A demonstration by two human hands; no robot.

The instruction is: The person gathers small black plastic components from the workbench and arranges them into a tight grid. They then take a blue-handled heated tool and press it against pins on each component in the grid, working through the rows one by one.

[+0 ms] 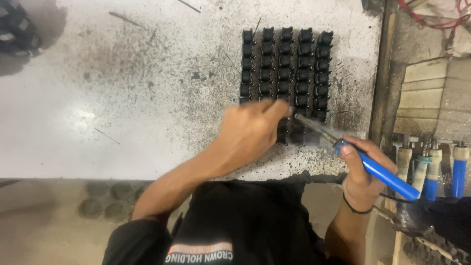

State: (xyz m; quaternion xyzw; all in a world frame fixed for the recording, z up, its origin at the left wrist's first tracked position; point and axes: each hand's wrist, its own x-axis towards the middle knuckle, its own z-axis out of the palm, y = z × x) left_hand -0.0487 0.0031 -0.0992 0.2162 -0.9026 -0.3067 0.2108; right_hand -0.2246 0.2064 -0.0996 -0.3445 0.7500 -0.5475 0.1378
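Several rows of small black components [285, 62] stand in a tidy grid on the stained white tabletop [122, 98]. My left hand [251, 128] rests on the near end of that grid, fingers curled over the nearest pieces and hiding them. My right hand [360, 172] grips a blue-handled soldering iron [379, 171]. Its metal tip [298, 117] points left and meets the components right beside my left fingertips. Whether my left hand pinches anything thin cannot be made out.
More soldering irons with blue and cream handles [431, 164] stand in a holder at the right. A wooden rail [380, 73] borders the table's right edge. A dark object [17, 29] lies at the far left corner. Red wires [431, 17] hang top right.
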